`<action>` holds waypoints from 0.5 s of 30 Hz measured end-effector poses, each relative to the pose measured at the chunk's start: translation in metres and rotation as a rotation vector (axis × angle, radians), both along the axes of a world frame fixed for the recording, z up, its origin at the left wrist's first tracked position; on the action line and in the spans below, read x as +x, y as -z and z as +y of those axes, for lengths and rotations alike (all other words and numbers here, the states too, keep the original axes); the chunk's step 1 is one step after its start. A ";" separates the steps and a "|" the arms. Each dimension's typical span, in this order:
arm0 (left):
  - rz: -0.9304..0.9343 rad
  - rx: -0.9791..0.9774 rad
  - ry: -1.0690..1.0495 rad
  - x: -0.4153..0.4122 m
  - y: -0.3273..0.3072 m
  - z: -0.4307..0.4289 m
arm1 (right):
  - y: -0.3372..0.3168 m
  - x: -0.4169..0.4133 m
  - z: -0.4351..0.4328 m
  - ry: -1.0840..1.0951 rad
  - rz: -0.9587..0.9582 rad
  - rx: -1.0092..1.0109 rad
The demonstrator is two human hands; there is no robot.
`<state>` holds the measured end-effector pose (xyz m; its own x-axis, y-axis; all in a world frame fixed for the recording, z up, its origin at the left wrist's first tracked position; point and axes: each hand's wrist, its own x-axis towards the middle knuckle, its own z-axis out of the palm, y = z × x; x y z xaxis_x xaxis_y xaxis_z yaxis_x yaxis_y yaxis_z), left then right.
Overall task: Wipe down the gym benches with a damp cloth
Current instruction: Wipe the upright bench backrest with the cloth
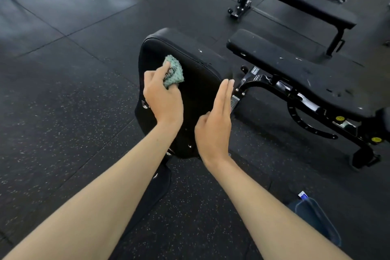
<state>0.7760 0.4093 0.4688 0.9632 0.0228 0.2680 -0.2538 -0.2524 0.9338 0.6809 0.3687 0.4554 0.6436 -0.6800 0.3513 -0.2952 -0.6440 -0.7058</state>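
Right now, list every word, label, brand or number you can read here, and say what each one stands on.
Nothing here is legible.
Small plate on the bench frame: print too blurred to read.
Strip sticker lower on that frame: too small to read.
Yellow round caps on the frame: no legible marking.
Blue-and-white tag by the blue fabric: blurred, unreadable.

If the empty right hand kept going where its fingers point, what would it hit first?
Likely the near end of the flat bench pad, just past the fingertips of the right hand, though depth is hard to judge.
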 end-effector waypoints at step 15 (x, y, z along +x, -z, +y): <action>0.076 -0.007 -0.061 0.014 -0.004 0.028 | 0.014 -0.033 0.008 -0.146 0.028 0.209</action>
<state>0.7899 0.4377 0.4728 0.9775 0.0833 0.1938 -0.1667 -0.2582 0.9516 0.6483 0.3763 0.4414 0.7478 -0.6351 0.1935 -0.2315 -0.5226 -0.8206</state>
